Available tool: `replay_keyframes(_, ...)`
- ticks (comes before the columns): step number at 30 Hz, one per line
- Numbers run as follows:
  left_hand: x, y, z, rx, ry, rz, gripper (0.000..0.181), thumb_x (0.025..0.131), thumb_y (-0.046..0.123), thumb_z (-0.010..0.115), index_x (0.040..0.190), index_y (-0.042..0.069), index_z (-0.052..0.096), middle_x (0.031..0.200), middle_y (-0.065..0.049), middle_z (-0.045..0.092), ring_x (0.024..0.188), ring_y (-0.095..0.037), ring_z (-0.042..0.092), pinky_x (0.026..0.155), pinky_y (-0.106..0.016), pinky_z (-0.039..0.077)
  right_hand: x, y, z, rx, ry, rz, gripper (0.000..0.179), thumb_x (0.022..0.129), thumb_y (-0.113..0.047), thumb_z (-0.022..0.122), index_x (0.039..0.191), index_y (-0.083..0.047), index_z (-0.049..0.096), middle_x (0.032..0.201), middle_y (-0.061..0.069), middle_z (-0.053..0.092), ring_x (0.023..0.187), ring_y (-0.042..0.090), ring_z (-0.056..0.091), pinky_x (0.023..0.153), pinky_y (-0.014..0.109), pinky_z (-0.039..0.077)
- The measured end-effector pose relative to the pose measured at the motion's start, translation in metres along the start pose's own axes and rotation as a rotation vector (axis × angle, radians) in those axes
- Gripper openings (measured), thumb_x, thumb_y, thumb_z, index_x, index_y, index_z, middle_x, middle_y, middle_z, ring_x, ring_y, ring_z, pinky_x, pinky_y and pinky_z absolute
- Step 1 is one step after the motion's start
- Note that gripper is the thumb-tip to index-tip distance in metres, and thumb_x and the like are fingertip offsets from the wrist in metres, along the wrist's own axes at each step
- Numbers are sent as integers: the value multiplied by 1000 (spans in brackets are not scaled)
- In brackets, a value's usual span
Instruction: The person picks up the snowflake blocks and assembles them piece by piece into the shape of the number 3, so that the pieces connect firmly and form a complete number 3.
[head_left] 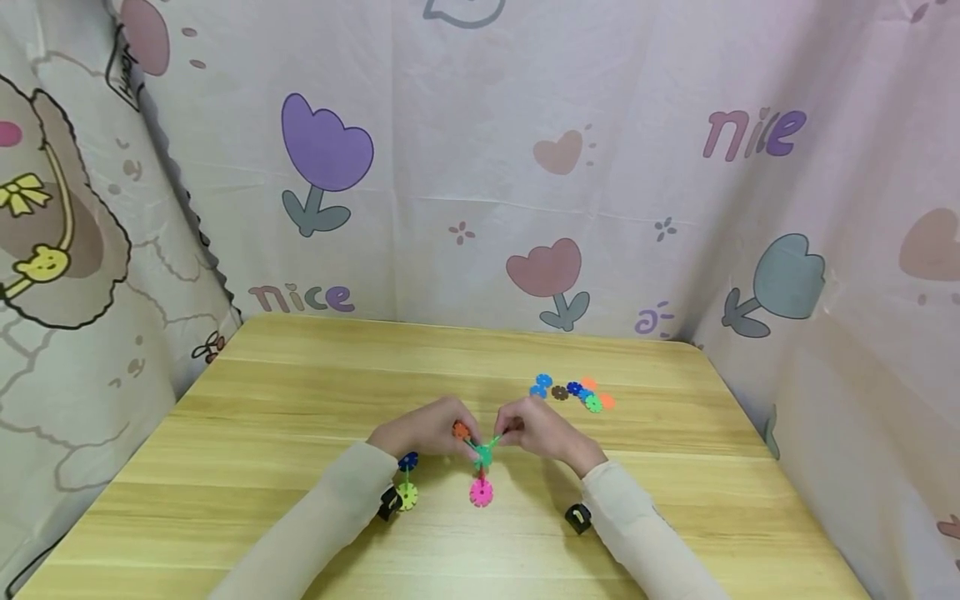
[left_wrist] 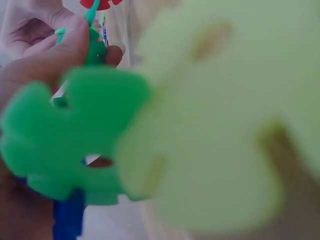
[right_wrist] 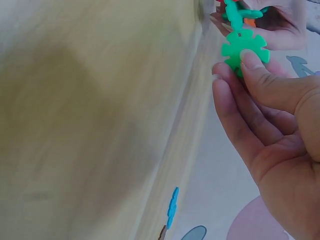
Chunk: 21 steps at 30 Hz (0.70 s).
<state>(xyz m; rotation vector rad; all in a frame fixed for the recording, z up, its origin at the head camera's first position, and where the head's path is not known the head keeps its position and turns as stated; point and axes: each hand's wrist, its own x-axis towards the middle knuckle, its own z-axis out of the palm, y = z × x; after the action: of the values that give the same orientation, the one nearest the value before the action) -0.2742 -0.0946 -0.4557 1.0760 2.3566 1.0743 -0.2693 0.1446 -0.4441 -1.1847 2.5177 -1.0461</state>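
Observation:
Both hands meet over the table at a chain of notched interlocking discs. The left hand [head_left: 438, 427] pinches the chain near a teal-green disc [head_left: 483, 456]. An orange disc [head_left: 461, 430] and a pink disc [head_left: 482, 493] belong to this chain. Between thumb and fingers the right hand [head_left: 542, 429] pinches a green disc [right_wrist: 245, 46], whose edge meets another green disc in the right wrist view. By the left wrist are a dark blue disc [head_left: 408, 461] and a yellow-green disc [head_left: 407, 497], the latter large and blurred in the left wrist view.
Several loose discs lie at the back right of the wooden table [head_left: 315, 375], among them a brown disc [head_left: 560, 392], a light blue disc [head_left: 543, 380] and a green disc [head_left: 593, 403]. A printed curtain [head_left: 450, 167] hangs behind the table.

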Motion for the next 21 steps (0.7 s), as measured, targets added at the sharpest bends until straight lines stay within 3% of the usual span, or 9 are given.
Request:
replay_keyframes(7, 0, 1, 1, 15, 1, -13, 6, 85, 16, 86, 91, 18, 83, 90, 5, 79, 75, -5, 61, 70, -20, 54, -1, -1, 0, 13, -10, 28, 8, 90, 3, 75, 86, -4, 76, 88, 14, 79, 80, 22, 76, 75, 18, 60)
replay_keyframes(13, 2, -3, 1, 19, -29, 20, 17, 77, 18, 92, 91, 19, 82, 89, 11, 78, 79, -3, 66, 76, -20, 57, 0, -2, 3, 32, -5, 35, 6, 91, 1, 74, 87, -2, 75, 88, 14, 78, 81, 21, 76, 74, 18, 59)
replay_keyframes(21, 2, -6, 2, 34, -28, 64, 18, 78, 21, 91, 93, 19, 82, 90, 11, 79, 82, -2, 68, 81, -20, 57, 0, -4, 2, 44, 0, 49, 5, 91, 2, 74, 87, -2, 74, 89, 15, 78, 81, 21, 75, 76, 18, 59)
